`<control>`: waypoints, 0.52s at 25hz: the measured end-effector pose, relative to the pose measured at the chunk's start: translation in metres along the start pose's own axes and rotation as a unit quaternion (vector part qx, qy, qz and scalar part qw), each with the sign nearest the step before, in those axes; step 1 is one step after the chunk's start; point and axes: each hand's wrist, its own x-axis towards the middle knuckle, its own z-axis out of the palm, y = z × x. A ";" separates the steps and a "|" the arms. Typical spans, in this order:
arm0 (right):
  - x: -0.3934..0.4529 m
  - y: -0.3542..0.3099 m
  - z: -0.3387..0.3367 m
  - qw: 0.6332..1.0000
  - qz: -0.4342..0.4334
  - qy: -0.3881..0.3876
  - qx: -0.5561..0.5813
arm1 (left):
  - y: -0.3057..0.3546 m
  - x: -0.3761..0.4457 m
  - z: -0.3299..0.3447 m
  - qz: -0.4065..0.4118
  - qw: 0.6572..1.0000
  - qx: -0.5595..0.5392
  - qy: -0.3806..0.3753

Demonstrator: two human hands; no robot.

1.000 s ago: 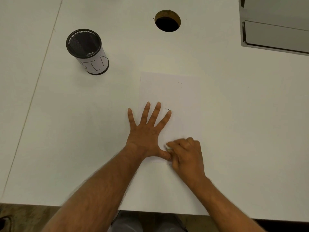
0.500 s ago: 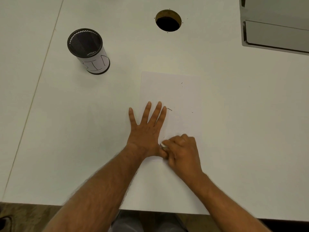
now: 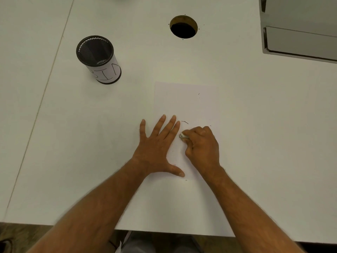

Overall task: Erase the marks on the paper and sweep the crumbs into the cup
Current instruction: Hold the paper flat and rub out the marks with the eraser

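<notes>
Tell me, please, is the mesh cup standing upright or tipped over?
Upright: the mesh cup stands on its base on the table, open rim facing up.

White bench (image 3: 255, 143), round cable hole (image 3: 183, 27) at far centre. On it: upright mesh cup (image 3: 99, 60) far left, paper sheet (image 3: 186, 101) centre, grey unit (image 3: 300, 28) far right.

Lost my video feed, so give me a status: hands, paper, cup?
Left hand flat, pinning paper. Right hand shut on eraser, near remaining mark. Mesh cup upright, far left, path clear.
</notes>
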 end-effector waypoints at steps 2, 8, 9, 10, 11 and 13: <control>-0.002 0.000 0.002 1.000 0.007 0.010 0.003 | -0.018 -0.009 -0.001 0.003 1.000 -0.013 0.005; -0.002 -0.002 0.001 1.000 -0.002 0.004 -0.020 | -0.023 -0.012 -0.004 -0.030 0.999 0.003 -0.015; -0.009 -0.003 0.001 1.000 -0.015 0.003 -0.021 | -0.023 -0.012 -0.004 -0.031 0.999 -0.003 -0.015; -0.020 -0.004 0.001 0.999 -0.029 -0.001 -0.020 | -0.023 -0.012 -0.004 -0.032 0.999 -0.006 -0.015; -0.035 -0.007 0.001 0.999 -0.045 -0.005 -0.018 | -0.023 -0.012 -0.004 -0.033 0.999 -0.008 -0.015; -0.065 -0.013 0.000 0.997 -0.072 -0.010 -0.010 | -0.023 -0.012 -0.003 -0.033 0.999 -0.008 -0.013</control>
